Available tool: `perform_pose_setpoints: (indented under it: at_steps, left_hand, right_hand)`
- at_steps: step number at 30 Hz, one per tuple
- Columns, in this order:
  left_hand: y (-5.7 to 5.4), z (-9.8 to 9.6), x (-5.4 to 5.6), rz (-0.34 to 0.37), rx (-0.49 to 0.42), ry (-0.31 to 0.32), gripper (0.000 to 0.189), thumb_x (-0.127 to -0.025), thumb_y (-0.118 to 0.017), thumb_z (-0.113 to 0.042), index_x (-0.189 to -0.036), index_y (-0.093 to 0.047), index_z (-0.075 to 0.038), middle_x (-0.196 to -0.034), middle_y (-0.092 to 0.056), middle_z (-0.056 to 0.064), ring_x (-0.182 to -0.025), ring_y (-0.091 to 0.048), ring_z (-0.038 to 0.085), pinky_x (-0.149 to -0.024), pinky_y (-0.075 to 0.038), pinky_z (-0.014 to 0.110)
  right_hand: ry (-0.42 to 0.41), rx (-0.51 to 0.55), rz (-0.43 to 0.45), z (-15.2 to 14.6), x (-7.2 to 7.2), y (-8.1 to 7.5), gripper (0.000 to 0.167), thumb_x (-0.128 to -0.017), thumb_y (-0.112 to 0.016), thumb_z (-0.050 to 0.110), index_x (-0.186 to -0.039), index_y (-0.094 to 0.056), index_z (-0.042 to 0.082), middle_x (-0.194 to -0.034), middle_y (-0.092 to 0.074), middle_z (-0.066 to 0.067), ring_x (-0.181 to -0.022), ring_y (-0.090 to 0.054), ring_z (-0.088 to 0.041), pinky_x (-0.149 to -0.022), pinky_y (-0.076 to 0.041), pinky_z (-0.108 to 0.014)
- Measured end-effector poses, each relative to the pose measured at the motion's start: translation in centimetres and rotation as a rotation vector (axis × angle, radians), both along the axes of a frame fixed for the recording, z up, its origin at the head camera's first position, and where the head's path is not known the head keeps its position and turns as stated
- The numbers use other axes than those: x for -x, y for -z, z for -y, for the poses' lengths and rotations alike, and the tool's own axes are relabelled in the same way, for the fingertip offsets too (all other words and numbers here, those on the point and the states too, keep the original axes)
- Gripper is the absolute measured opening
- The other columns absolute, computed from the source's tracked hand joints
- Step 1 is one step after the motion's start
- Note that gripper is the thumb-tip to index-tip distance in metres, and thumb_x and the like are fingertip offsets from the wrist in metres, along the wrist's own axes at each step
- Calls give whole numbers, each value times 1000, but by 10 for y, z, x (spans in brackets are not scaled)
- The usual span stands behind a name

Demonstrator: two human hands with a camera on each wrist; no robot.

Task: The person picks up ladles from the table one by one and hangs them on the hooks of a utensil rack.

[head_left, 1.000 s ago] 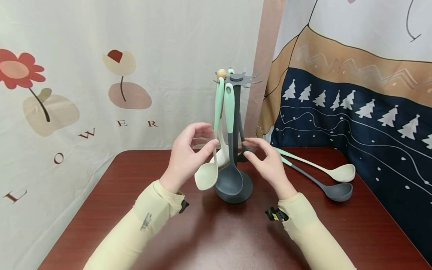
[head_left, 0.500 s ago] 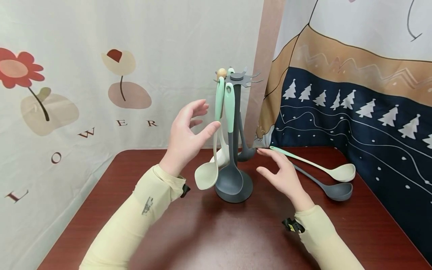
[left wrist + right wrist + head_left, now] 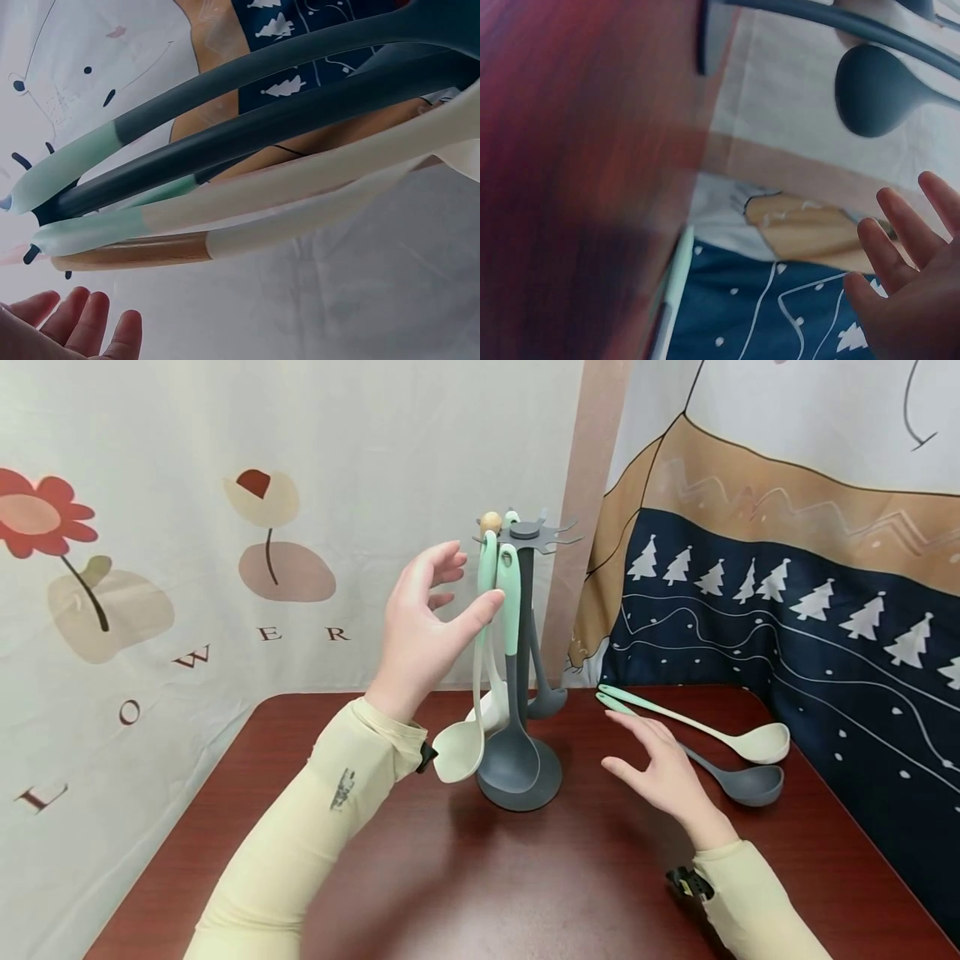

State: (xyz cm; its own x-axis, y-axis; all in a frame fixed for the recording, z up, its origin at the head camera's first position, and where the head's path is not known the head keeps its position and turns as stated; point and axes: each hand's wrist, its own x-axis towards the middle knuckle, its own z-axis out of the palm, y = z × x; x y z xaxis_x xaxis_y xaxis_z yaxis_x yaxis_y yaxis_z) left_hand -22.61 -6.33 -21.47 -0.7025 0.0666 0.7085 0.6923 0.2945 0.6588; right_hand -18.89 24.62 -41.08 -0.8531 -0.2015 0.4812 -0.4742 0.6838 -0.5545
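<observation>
A dark grey utensil stand (image 3: pixel 527 610) holds several hanging kitchen tools. In front hangs a grey spoon (image 3: pixel 510 764) with a mint handle; left of it is a cream spoon-like tool (image 3: pixel 459 752), also mint-handled. My left hand (image 3: pixel 420 631) is raised beside their handles, fingers spread and thumb overlapping the cream tool's handle in the head view. In the left wrist view, its fingertips (image 3: pixel 129 326) stand apart from the handles, holding nothing. My right hand (image 3: pixel 663 772), fingers extended and empty, is over the table and partly covers a grey ladle (image 3: pixel 753 787).
A cream ladle (image 3: pixel 761 743) lies behind the grey one on the red-brown table (image 3: pixel 525 877). Another grey ladle (image 3: pixel 547 702) hangs at the stand's rear, and a wooden-handled cream tool (image 3: pixel 135 253) hangs at its left. Patterned cloth (image 3: pixel 787 635) borders the table.
My left hand has risen alongside the hanging handles. The right hand has drawn away from the stand, rightward and toward me, over the lying grey ladle. The hanging tools stay in place.
</observation>
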Motion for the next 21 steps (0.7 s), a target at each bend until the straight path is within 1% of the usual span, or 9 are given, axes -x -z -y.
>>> perform_pose_setpoints:
  at_steps: [3,6,10,14,21]
  left_hand:
    - [-5,-4,1,-2,-18,-2,61,-84,-79,-31,-135,-55,-6,-124,-60,1,-112,-57,9,-94,-48,32]
    - [-11,-7,1,16,-39,0,62,-83,-79,-31,-135,-55,-6,-125,-60,1,-113,-57,9,-94,-48,31]
    - [-17,-9,3,22,-73,0,62,-82,-79,-31,-133,-57,-6,-123,-61,2,-111,-58,10,-94,-48,30]
    - [-20,-12,4,5,-91,-7,59,-81,-80,-31,-130,-58,-5,-120,-61,3,-108,-58,10,-93,-49,28]
    - [-24,-20,5,21,-121,-6,56,-80,-81,-30,-124,-61,-2,-118,-61,8,-103,-61,13,-89,-51,26]
  right_hand:
    - [10,-26,-5,-9,0,6,68,-84,-81,25,-144,-51,14,-140,-53,-12,-128,-45,-33,-98,-40,-59]
    - [17,-49,-7,-16,1,11,69,-84,-80,27,-145,-50,15,-140,-53,-13,-127,-45,-35,-97,-40,-60]
    - [23,-75,0,-26,2,16,68,-84,-80,28,-143,-51,13,-141,-53,-15,-128,-45,-37,-98,-38,-61]
    - [39,-104,15,-37,3,20,69,-83,-81,29,-141,-52,8,-141,-52,-19,-130,-43,-41,-100,-37,-63]
    - [88,-153,74,-52,3,24,71,-84,-79,35,-142,-51,5,-142,-51,-22,-131,-40,-45,-101,-34,-65]
